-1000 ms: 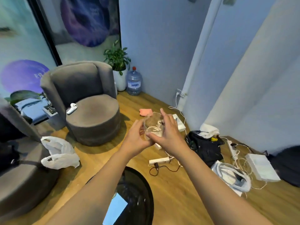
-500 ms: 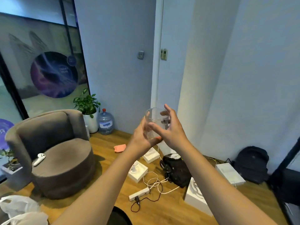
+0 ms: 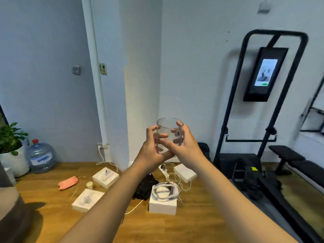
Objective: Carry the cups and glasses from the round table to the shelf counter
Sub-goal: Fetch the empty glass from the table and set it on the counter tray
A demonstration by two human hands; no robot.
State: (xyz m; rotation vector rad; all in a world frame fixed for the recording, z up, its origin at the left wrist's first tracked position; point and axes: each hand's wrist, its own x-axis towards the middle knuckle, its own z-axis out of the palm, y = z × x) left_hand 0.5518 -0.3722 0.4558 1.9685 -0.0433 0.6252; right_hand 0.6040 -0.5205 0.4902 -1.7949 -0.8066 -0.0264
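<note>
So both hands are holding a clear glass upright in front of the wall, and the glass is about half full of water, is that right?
Not quite. The head view shows the glass empty; fingers show straight through its clear wall with no waterline. The rest holds: left hand and right hand both hold it upright in front of the wall.

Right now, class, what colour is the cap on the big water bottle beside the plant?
Red: the water bottle has a red cap, seen in the head view.

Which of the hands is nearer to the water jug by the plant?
Left. The left hand grips the glass on the side facing the water jug, which stands far off by the wall. The right hand grips the glass's opposite side, farther away.
</note>
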